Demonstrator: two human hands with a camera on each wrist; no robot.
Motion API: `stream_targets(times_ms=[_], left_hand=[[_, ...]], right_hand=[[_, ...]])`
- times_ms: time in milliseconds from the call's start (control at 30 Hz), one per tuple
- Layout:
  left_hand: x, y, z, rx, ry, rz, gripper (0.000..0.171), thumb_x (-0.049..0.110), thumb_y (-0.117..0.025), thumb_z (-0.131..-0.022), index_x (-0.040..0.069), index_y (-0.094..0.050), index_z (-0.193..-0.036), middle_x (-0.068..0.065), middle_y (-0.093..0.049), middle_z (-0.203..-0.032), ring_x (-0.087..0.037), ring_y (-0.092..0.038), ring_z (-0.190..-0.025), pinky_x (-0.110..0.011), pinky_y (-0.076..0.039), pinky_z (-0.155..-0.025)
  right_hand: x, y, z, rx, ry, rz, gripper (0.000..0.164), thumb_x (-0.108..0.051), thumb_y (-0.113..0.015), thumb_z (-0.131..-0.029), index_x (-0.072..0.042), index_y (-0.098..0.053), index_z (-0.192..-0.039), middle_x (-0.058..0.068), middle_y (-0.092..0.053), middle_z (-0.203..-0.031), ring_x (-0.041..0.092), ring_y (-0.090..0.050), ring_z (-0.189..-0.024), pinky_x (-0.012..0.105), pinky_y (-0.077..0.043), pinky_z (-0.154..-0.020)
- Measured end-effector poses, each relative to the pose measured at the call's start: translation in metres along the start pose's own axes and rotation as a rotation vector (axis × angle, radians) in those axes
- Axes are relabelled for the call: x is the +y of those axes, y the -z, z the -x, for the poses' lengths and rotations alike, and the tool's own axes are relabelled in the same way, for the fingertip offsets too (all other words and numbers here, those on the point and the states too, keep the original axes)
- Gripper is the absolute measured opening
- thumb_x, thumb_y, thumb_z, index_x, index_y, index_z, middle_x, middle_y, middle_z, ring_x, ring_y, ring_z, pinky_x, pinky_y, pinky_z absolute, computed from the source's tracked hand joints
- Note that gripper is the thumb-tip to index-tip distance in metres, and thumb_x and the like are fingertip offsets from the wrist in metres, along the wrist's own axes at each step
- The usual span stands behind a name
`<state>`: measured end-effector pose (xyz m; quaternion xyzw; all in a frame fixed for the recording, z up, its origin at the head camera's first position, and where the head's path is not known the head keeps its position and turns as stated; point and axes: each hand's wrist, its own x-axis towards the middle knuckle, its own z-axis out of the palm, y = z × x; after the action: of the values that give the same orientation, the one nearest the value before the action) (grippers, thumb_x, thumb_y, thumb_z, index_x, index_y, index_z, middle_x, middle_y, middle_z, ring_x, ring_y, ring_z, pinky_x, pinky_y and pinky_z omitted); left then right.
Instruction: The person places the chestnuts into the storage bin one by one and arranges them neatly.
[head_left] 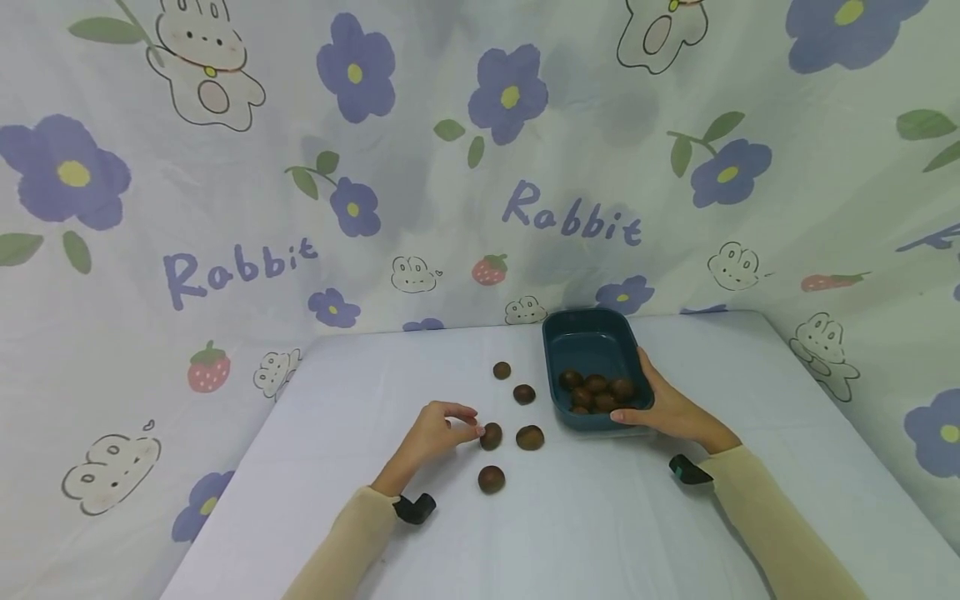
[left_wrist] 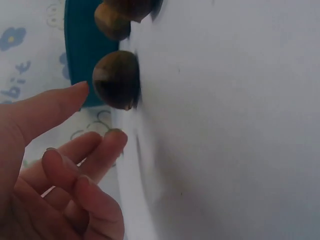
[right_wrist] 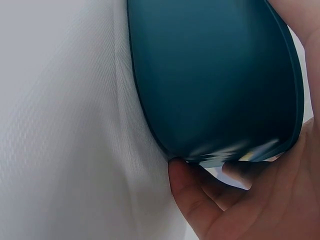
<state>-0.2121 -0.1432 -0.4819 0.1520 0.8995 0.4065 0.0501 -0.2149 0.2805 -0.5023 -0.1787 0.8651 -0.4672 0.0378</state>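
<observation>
My left hand point(head_left: 437, 432) reaches over the table at a brown chestnut point(head_left: 491, 436). In the left wrist view the thumb and fingers are spread, with a small gap between them and the nearest chestnut point(left_wrist: 116, 80). My right hand point(head_left: 670, 406) grips the near right corner of a dark teal rectangular container point(head_left: 600, 333), thumb at the front rim and fingers along the right side. Up close, the right wrist view shows fingertips point(right_wrist: 182, 175) against the container's lower edge. Several chestnuts point(head_left: 582, 397) are heaped in the container's near half.
Other loose chestnuts lie left of the container: one at the back point(head_left: 502, 370), one beside it point(head_left: 524, 394), one with a lighter top point(head_left: 530, 437) and one in front point(head_left: 491, 479). A rabbit-and-flower printed cloth point(head_left: 450, 208) hangs behind the white table point(head_left: 585, 525).
</observation>
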Motion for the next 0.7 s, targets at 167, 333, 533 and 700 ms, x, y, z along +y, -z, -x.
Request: stream_targets(times_ms=[167, 333, 533, 700], left_hand=[[0.006, -0.006, 0.002, -0.036, -0.01, -0.065, 0.036, 0.026, -0.086, -0.083, 0.006, -0.078, -0.112, -0.001, -0.08, -0.1, -0.028, -0.067, -0.12, -0.053, -0.053, -0.104], [0.014, -0.01, 0.006, -0.04, 0.004, -0.149, 0.041, 0.029, -0.09, -0.08, 0.008, -0.078, -0.113, 0.002, -0.079, -0.099, -0.028, -0.067, -0.123, -0.052, -0.049, -0.109], [0.021, -0.013, 0.008, -0.032, 0.012, -0.23, 0.038, 0.031, -0.09, -0.078, 0.011, -0.079, -0.109, 0.004, -0.079, -0.1, -0.027, -0.068, -0.121, -0.05, -0.05, -0.107], [0.022, -0.016, 0.006, -0.033, -0.002, -0.26, 0.037, 0.033, -0.09, -0.079, 0.012, -0.079, -0.108, 0.003, -0.079, -0.104, -0.026, -0.069, -0.119, -0.049, -0.052, -0.105]], right_hand=[[-0.004, 0.001, 0.002, -0.005, -0.051, 0.018, 0.13, -0.038, -0.083, -0.085, -0.025, 0.019, -0.164, 0.017, 0.008, -0.175, 0.053, -0.005, -0.158, 0.082, -0.016, -0.114], [-0.006, 0.003, 0.005, -0.016, -0.114, 0.039, 0.131, -0.044, -0.082, -0.086, -0.023, 0.021, -0.164, 0.015, 0.012, -0.175, 0.052, -0.001, -0.159, 0.081, -0.014, -0.116], [-0.006, 0.004, 0.006, -0.024, -0.117, 0.045, 0.131, -0.045, -0.081, -0.086, -0.022, 0.022, -0.163, 0.014, 0.016, -0.174, 0.053, 0.002, -0.159, 0.081, -0.013, -0.116], [-0.005, 0.004, 0.007, -0.025, -0.121, 0.042, 0.131, -0.046, -0.08, -0.086, -0.022, 0.023, -0.163, 0.015, 0.016, -0.174, 0.054, 0.002, -0.158, 0.081, -0.013, -0.116]])
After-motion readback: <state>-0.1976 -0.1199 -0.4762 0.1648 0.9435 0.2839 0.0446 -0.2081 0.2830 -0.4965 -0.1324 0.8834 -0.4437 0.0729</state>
